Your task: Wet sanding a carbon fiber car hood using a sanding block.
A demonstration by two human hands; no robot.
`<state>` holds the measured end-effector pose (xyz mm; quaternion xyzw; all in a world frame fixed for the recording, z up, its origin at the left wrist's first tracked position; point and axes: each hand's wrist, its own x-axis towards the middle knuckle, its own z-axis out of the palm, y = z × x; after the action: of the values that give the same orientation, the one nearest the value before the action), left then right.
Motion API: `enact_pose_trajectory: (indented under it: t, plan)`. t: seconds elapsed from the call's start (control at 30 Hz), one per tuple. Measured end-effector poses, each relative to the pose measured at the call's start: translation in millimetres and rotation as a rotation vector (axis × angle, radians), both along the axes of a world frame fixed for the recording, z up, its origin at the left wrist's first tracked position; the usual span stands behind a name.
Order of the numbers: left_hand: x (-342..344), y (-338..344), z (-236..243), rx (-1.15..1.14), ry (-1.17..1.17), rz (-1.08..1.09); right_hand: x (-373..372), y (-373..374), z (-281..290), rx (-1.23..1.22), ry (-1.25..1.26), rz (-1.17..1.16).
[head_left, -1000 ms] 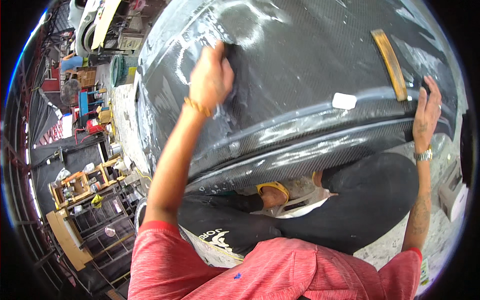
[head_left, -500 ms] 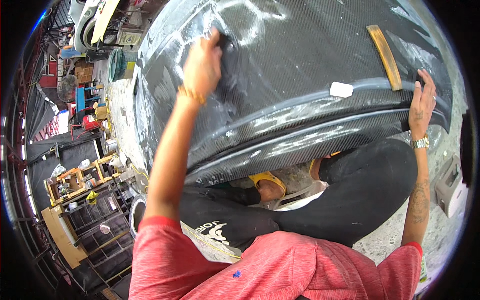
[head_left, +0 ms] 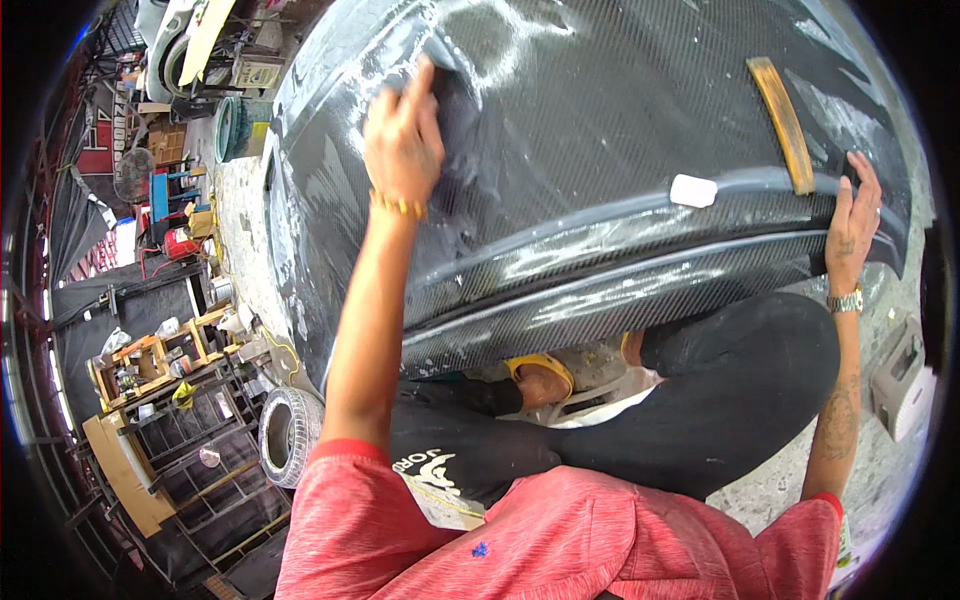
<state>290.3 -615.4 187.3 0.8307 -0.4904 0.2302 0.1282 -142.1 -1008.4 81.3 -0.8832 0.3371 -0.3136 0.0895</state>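
- I look down on a large, glossy black carbon-fibre car body panel (head_left: 620, 130), its woven surface streaked with wet white residue; it fills the upper middle of the view, above my knees.
- My left hand (head_left: 403, 140) is stretched out onto the panel's upper left area. Its fingers are closed down over a small dark sanding pad (head_left: 447, 75), pressing it flat against the surface.
- My right hand (head_left: 853, 228) rests at the panel's right edge, fingers open and extended, palm against the rim. It grips nothing else. A metal wristwatch (head_left: 846, 300) sits on that wrist.
- A yellow-brown strip of tape (head_left: 780, 120) runs up the panel just left of the right hand.
- A small white rectangular block (head_left: 693, 190) lies on the panel's ridge, between my hands.
- My black trousers (head_left: 740, 400) and red shirt (head_left: 560, 540) fill the lower view.
- A small tyre (head_left: 285, 435) lies on the floor at lower left, beside wooden shelving (head_left: 150, 370).
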Motion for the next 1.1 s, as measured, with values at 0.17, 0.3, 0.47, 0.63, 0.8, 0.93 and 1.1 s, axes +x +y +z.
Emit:
enact_pose_trajectory:
  t: [0.17, 0.3, 0.47, 0.63, 0.8, 0.93, 1.1]
  plan:
    - [26, -34, 15, -0.087, 0.042, 0.157, 1, 6, 2, -0.003, 0.009, -0.046]
    - [-49, 4, 7, -0.003, 0.158, 0.149, 4, 6, 3, -0.010, 0.018, -0.067]
    - [-5, -14, 21, 0.029, 0.145, 0.123, 3, 5, 3, -0.005, 0.037, -0.064]
    - [-7, -17, 12, -0.050, 0.073, 0.143, 3, 7, 3, -0.022, 0.009, -0.042]
    - [-34, 17, 2, 0.002, 0.111, 0.029, 3, 5, 2, -0.019, 0.040, -0.052]
    - [23, -21, 16, -0.024, 0.043, 0.095, 2, 4, 1, -0.035, 0.043, -0.047]
    - [-24, -8, 5, -0.072, 0.090, 0.121, 2, 5, 1, -0.020, 0.021, -0.063]
